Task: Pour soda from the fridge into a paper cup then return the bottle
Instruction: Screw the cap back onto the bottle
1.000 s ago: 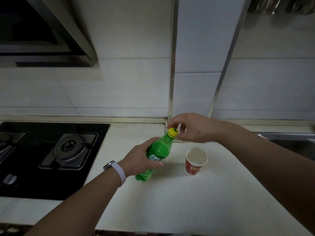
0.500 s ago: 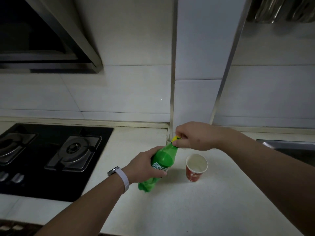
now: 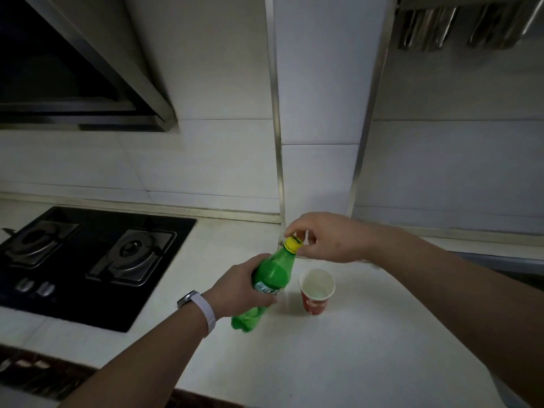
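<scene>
Green plastic soda bottle (image 3: 272, 282) held by left hand (image 3: 238, 287); right hand (image 3: 329, 238) fingers (image 3: 290, 231) pinch yellow cap (image 3: 293, 243); red paper cup (image 3: 316, 291) unfilled, pour and return left.

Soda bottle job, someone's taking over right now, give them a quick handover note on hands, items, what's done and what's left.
Left hand: gripping the green soda bottle around its middle, tilted, base on the counter.
Right hand: fingertips around the yellow cap, which is on the bottle.
Paper cup: upright, just right of the bottle; contents unclear.
Done: bottle out and at the cup.
Left: whether pouring has happened is unclear; check the cup, then cap and return the bottle to the fridge.
</scene>
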### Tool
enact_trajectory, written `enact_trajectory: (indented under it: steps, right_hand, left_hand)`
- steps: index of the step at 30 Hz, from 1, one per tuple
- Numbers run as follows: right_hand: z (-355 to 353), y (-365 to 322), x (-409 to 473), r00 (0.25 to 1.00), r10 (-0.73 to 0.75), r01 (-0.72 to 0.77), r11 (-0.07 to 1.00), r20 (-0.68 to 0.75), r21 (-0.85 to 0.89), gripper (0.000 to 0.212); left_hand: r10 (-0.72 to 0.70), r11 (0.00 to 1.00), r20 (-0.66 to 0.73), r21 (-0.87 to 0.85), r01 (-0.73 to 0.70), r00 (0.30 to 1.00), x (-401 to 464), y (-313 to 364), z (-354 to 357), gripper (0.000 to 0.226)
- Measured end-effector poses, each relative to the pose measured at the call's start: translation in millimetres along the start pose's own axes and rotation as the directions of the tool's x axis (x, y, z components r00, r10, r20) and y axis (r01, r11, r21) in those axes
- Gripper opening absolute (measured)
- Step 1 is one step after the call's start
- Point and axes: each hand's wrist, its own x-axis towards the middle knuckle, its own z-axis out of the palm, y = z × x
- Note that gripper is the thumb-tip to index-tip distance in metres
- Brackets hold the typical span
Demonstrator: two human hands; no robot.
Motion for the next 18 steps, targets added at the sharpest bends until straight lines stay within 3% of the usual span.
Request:
enact_trajectory:
  steps: [5,9,14,18]
  right_hand:
    - [-3.7,10.0,-14.6,0.999,-0.035,0.035,0.999,0.017,-0.035,0.029]
    - [-0.5,18.8,-27.1,1.000,-0.004,0.004,0.999,0.001,0.041,0.021]
    - [2.3,30.2,-30.4,0.996,0.072,-0.068,0.995,-0.052,0.079,0.032]
    - [12.5,36.5,-32.0,0.992,0.042,-0.051,0.996,-0.116,-0.073,0.045]
  left_hand:
    - [-0.019,0.999,-0.049,0.028,0.020,0.999,-5.3,16.1,15.9,0.073]
    - [-0.038,0.999,-0.094,0.035,0.041,0.995,-10.4,28.5,30.2,0.074]
    - [-0.086,0.991,-0.206,0.083,0.105,0.975,-13.2,44.6,44.5,0.079]
    - [-0.127,0.979,-0.279,0.118,0.165,0.952,-19.3,50.9,54.4,0.077]
